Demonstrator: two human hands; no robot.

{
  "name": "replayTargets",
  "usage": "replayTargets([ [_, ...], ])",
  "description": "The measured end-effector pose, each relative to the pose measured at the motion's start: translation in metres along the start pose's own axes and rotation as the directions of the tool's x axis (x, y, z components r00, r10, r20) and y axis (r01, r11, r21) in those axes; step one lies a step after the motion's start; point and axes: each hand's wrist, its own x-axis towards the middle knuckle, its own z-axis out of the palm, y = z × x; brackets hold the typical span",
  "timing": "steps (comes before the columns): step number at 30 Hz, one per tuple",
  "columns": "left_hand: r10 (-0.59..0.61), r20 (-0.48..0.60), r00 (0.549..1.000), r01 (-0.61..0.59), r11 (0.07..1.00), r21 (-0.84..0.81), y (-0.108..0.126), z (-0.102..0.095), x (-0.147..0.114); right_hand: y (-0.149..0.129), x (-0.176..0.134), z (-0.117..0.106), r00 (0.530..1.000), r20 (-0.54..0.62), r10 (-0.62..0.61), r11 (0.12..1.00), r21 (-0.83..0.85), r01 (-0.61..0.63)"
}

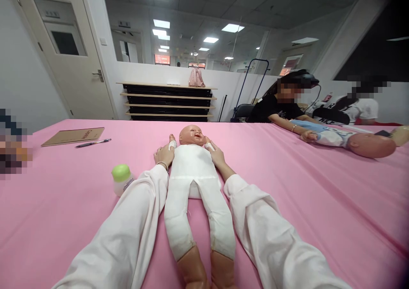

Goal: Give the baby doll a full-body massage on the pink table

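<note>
A baby doll (194, 165) with a white cloth body lies on its back on the pink table cover, its head at the far end and its bare feet towards me. My left hand (164, 154) is closed around the doll's arm on the left side, just below the doll's small hand. On the other side my right hand (217, 153) grips the opposite arm near the wrist. Both doll hands poke up beside its head. Left of my left forearm stands a small white jar (122, 180) with a green lid.
On the left of the pink-covered table (79, 221) lie a brown notebook (73, 136) and a pen (93, 143). At the right, a person in black (271, 105) leans over another doll (338, 137). A second person (367, 108) sits farther right. Stacked shelves (168, 103) stand behind the table.
</note>
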Motion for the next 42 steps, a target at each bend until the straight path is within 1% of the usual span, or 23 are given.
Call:
replayTargets([
  [3,0.024,0.000,1.000,-0.024,1.000,0.004,0.000,0.001,0.000,0.009,0.001,-0.001,0.998,-0.047,-0.038,0.999,-0.027,0.037],
  [7,0.041,-0.018,0.999,-0.041,0.999,0.013,-0.001,0.001,0.001,0.011,-0.001,-0.002,0.996,-0.014,-0.084,0.996,0.038,0.084],
  [10,0.040,-0.040,0.998,-0.039,0.999,0.027,-0.001,0.000,0.000,0.006,-0.005,-0.002,0.997,-0.022,-0.075,0.996,0.049,0.076],
  [13,0.036,-0.059,0.998,-0.034,0.999,0.039,0.002,-0.003,-0.005,-0.002,-0.009,-0.003,0.994,-0.107,-0.024,0.998,0.062,0.030],
  [15,0.032,-0.104,0.994,-0.024,0.996,0.081,0.007,-0.006,-0.010,-0.007,-0.012,-0.005,0.983,-0.183,-0.009,0.996,0.089,0.025],
  [18,0.056,-0.211,0.976,-0.022,0.987,0.161,0.017,-0.010,-0.018,-0.015,-0.019,-0.007,0.952,-0.296,-0.078,0.989,0.099,0.111],
  [20,0.085,-0.246,0.966,-0.049,0.987,0.152,0.021,-0.012,-0.023,-0.019,-0.025,-0.008,0.933,-0.338,-0.126,0.983,0.087,0.164],
  [22,0.110,-0.247,0.963,-0.084,0.990,0.111,0.022,-0.015,-0.027,-0.020,-0.030,-0.009,0.927,-0.337,-0.163,0.977,0.073,0.198],
  [24,0.131,-0.247,0.960,-0.112,0.990,0.089,0.020,-0.018,-0.032,-0.021,-0.035,-0.010,0.930,-0.310,-0.199,0.972,0.059,0.228],
  [27,0.203,-0.256,0.945,-0.183,0.978,0.099,0.015,-0.022,-0.038,-0.020,-0.042,-0.013,0.942,-0.259,-0.216,0.968,0.073,0.242],
  [30,0.298,-0.225,0.928,-0.273,0.952,0.136,0.010,-0.027,-0.044,-0.020,-0.050,-0.019,0.938,-0.227,-0.261,0.953,0.092,0.287],
  [33,0.347,-0.166,0.923,-0.324,0.934,0.149,0.007,-0.033,-0.050,-0.020,-0.061,-0.027,0.936,-0.182,-0.302,0.944,0.081,0.321],
  [35,0.372,-0.111,0.922,-0.357,0.925,0.133,0.004,-0.038,-0.054,-0.020,-0.069,-0.033,0.949,-0.113,-0.293,0.945,0.114,0.306],
  [37,0.413,-0.030,0.910,-0.408,0.906,0.110,0.001,-0.042,-0.059,-0.021,-0.077,-0.039,0.958,-0.011,-0.288,0.938,0.198,0.284],
  [39,0.447,0.069,0.892,-0.452,0.887,0.094,-0.002,-0.047,-0.064,-0.022,-0.083,-0.044,0.972,0.072,-0.225,0.923,0.335,0.189],
  [42,0.455,0.213,0.865,-0.479,0.875,0.077,-0.004,-0.054,-0.071,-0.026,-0.085,-0.044,0.990,0.135,-0.028,0.871,0.490,-0.042],
])
